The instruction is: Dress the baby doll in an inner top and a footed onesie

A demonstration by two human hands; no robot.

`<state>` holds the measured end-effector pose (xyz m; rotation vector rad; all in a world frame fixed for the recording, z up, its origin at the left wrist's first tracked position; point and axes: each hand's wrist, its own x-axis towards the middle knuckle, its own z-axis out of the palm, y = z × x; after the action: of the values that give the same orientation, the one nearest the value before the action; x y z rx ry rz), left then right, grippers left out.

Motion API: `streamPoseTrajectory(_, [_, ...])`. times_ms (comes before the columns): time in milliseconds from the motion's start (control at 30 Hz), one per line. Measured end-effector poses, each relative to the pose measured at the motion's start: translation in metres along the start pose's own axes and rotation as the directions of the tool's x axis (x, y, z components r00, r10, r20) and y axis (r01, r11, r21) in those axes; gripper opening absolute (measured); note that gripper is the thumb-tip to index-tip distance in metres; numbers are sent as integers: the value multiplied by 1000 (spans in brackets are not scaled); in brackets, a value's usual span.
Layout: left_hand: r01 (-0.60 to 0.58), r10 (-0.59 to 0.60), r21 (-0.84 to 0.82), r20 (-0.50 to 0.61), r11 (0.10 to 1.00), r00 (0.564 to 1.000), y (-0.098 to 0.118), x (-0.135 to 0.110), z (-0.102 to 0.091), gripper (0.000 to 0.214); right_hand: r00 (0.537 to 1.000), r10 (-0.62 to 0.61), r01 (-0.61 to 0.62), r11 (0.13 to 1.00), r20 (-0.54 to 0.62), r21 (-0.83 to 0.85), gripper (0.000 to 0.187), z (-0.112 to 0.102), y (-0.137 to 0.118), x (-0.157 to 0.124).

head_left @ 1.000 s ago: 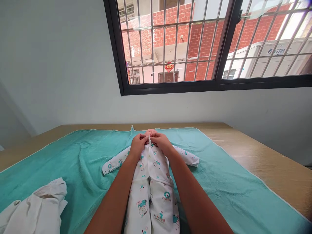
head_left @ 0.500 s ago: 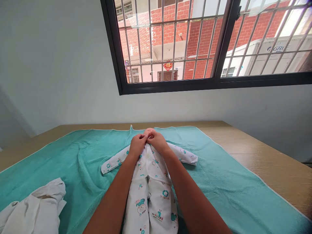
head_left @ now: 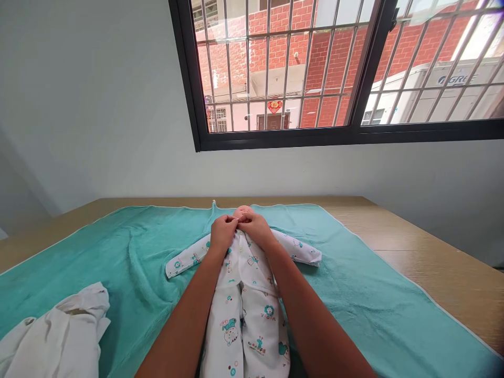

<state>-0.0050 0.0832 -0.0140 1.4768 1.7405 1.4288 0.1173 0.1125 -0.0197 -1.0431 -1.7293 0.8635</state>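
Observation:
A baby doll lies on its back on a teal towel (head_left: 157,236), its head (head_left: 243,210) at the far end and mostly hidden behind my hands. It wears a white printed baby romper (head_left: 258,320) with both sleeves spread out to the sides. At the neckline my left hand (head_left: 223,231) pinches the romper's collar. My right hand (head_left: 255,229) pinches the collar right beside it, the fingertips of both hands nearly touching. What lies between the fingertips is too small to make out. Below the chest the romper's front parts in a slit.
A crumpled white cloth (head_left: 59,336) lies on the towel at the near left. Wooden table (head_left: 425,262) shows around the towel's edges. Behind it rises a pale wall (head_left: 98,105) with a barred, black-framed window (head_left: 275,140).
The view has shifted slightly. Both hands stay at the romper's collar with hardly any movement, and a little more of the doll's head shows.

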Motion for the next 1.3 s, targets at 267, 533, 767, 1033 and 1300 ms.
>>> streamPoseTrajectory(267, [-20,20,50,-5,999,1000,0,0,1,13,999,45,-44,998,-20,51,19,2,7,4])
streamPoseTrajectory(533, [4,-3,62,-5,998,1000,0,0,1,11,999,28,-29,1000,-42,-9,15,3,3,2])
streamPoseTrajectory(767, [10,-9,64,-12,998,1000,-2,2,1,8,994,5,-13,998,-111,-69,13,7,5,3])
streamPoseTrajectory(1033, [-4,4,5,-7,1000,1000,-2,2,1,5,995,21,-28,997,-98,-71,12,7,6,3])
streamPoseTrajectory(1300, [8,-6,-119,14,993,1000,-2,2,2,14,997,9,-10,1000,-74,-17,11,6,6,3])
